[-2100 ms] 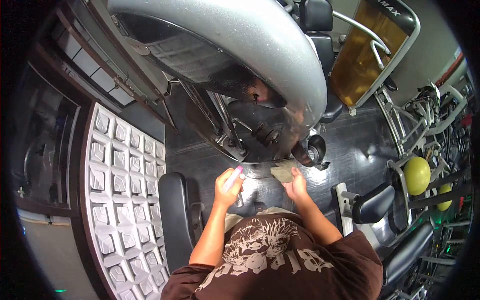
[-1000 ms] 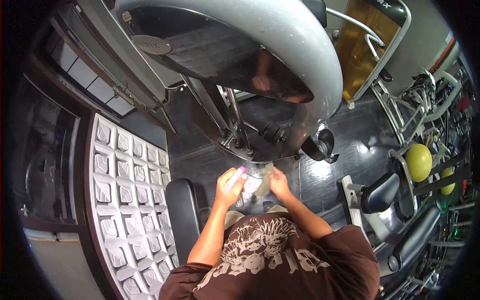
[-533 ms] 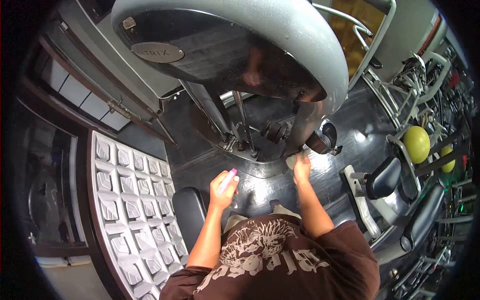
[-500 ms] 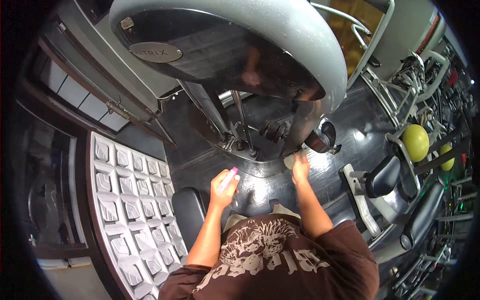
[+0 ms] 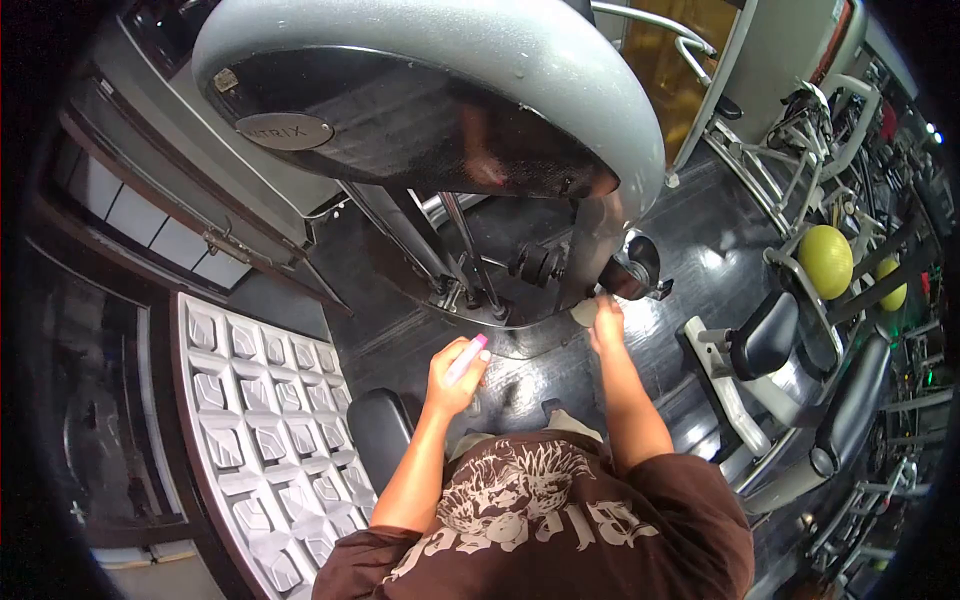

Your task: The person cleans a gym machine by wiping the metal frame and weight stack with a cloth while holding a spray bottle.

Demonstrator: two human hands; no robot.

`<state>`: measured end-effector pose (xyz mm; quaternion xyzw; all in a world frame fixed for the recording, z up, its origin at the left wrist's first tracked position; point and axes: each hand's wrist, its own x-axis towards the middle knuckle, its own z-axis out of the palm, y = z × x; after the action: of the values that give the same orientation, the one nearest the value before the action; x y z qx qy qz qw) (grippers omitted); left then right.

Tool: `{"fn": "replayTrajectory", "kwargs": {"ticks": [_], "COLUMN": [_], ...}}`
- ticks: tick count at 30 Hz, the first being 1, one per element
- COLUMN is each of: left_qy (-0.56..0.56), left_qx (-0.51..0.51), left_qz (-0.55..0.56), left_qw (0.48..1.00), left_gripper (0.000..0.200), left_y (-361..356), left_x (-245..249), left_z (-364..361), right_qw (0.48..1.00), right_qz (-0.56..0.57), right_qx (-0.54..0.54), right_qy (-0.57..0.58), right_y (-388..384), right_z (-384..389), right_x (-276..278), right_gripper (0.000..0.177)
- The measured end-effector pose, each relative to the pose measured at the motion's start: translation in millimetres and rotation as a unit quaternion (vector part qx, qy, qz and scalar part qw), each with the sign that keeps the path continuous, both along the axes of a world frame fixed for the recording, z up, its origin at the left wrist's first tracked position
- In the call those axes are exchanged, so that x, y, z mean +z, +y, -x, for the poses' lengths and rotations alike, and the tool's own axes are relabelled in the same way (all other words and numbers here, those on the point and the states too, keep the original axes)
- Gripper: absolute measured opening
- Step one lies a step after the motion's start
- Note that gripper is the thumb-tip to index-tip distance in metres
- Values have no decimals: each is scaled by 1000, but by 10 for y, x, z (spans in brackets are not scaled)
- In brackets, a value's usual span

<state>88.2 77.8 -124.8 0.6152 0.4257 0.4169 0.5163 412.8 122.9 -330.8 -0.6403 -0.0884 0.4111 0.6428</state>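
Observation:
My left hand (image 5: pixel 456 380) is closed round a slim white-and-pink tube (image 5: pixel 463 362), its bright pink end pointing up and away from me. My right hand (image 5: pixel 607 326) has its fingers together on a pale, flat, cloth-like piece (image 5: pixel 584 313), which shows at their left side. Those fingers reach close to a black pedal (image 5: pixel 628 277) on a large exercise machine (image 5: pixel 420 115) with a grey rounded shell and glossy dark side panel. The machine's base and metal struts (image 5: pixel 468 250) stand in front of both hands.
At the left is a white moulded panel (image 5: pixel 262 372) with a dark frame, beside a black padded seat (image 5: pixel 380 424). To the right stand a grey-framed bench (image 5: pixel 765 335), yellow balls (image 5: pixel 825 262) and more gym equipment. The dark floor (image 5: pixel 520 395) is shiny.
The view has shifted, so the machine sits further left. My left hand has moved slightly right with the tube. My right hand stays by the pedal, still on the pale piece.

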Motion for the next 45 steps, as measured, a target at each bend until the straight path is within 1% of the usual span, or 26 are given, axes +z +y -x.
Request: {"fn": "replayTrajectory", "kwargs": {"ticks": [1,2,5,7,9,12,13,14,15,17,18,21,22,23,24,25,27,28,30,33,35,37,38,39,44,45], "left_qy": [-1,-5,-12,-6,-1,-3,-6,-1,4,11,12,10,7,3,-2,-7,-6,-5,-6,-12,-17,-21,-23,-24,-45,-45], "left_qx": [5,11,17,10,-2,-5,-2,-2,-2,2,5,18,22,25,27,30,26,25,30,60,83,100,109,117,137,134], "left_qz": [1,8,20,18,13,6,7,2,-1,-4,-4,3,6,6,6,8,2,-6,-13,1,8,-1,3,7,19,22], "left_qw": [1000,1000,1000,1000,1000,1000,1000,1000,1000,1000,1000,1000,1000,1000,1000,999,1000,1000,999,998,996,995,994,993,989,990], "left_gripper": [16,16,16,16,16,16,16,16,16,15,16,17,18,17,17,17,16,16,15,14,14,14,14,14,13,13], "left_y": [-19,-37,-15,1,-4,0,-14,-13,-20,-53,-69,-134,-147,-137,-131,-148,-171,-156,-167,-265,-346,-384,-408,-434,-493,-477], "left_x": [6,11,7,-35,-26,80,103,96,79,25,-7,-54,-56,-57,-65,-76,-67,-48,-39,-35,-66,-112,-126,-138,-205,-219], "left_z": [9,12,-24,-64,-138,-236,-247,-239,-218,-187,-174,-183,-201,-226,-261,-306,-417,-468,-538,-591,-618,-639,-663,-686,-852,-888], "right_qw": [999,999,993,997,988,995,998,1000,998,999,999,992,996,994,991,987,981,982,992,996,1000,992,996,997,957,945], "right_qz": [33,-8,8,31,57,-20,51,19,-11,-15,-50,26,29,42,58,75,-8,-40,-1,25,22,34,-26,47,55,60], "right_qx": [6,-26,-62,64,134,84,28,5,-18,-42,-2,18,9,-12,16,44,188,181,114,-15,-2,107,80,9,167,203], "right_qy": [-16,-18,-102,-43,-59,46,-13,22,57,17,13,-122,-86,-100,-116,-133,39,46,58,81,6,50,-7,-57,-229,-249], "right_y": [53,60,-33,-202,-364,-547,-482,-482,-446,-276,-174,-21,-67,-9,-74,-142,-364,-421,-366,-327,-191,-83,-44,-7,-252,-315], "right_z": [84,184,494,537,707,687,533,323,168,17,-15,233,318,345,384,460,560,626,360,-82,-313,-265,-55,110,69,34], "right_x": [20,35,22,-16,-147,-130,-226,-313,-71,269,271,267,329,-169,-301,-252,2,63,-248,-61,-139,-87,-70,21,51,93], "right_gripper": [35,32,37,50,47,47,37,33,28,22,25,34,47,53,50,48,45,34,28,19,23,31,41,45,57,56]}}
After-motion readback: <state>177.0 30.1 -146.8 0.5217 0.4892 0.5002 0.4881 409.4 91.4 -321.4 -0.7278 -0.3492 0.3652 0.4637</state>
